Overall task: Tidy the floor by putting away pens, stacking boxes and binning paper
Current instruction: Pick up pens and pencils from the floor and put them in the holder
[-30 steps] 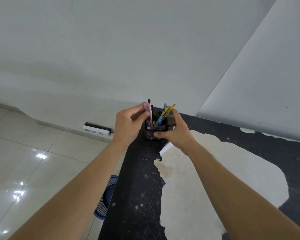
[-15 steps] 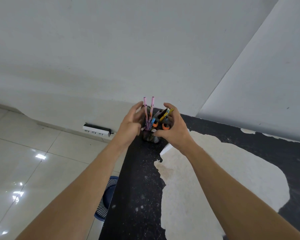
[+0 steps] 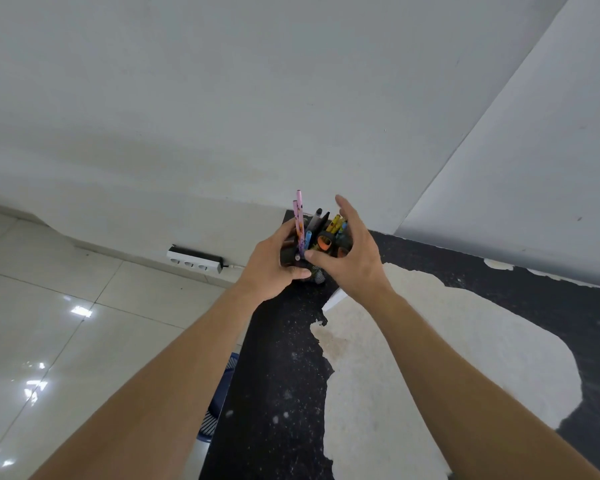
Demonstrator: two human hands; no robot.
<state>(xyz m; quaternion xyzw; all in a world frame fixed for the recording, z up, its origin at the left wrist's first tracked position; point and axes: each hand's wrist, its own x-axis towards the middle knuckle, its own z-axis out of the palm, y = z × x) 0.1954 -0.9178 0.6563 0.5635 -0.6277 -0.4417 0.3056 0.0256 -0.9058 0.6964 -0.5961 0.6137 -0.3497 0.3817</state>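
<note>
My left hand [image 3: 274, 268] grips the dark pen holder [image 3: 317, 273] at the far end of the black surface [image 3: 274, 393]. My right hand [image 3: 352, 258] hovers over the pens [image 3: 300, 220] (two pink ones stand tallest), fingers spread. A white power strip [image 3: 194, 259] lies on the floor.

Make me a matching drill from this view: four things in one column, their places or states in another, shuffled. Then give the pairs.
Things:
1. left hand
2. right hand
3. power strip
4. pink pens

Places or states:
A. lies on the tiled floor by the wall
B. stand tallest in the pen holder
C. grips the pen holder's side
D. fingers spread, over the pens

Pairs: 1-C, 2-D, 3-A, 4-B
</note>
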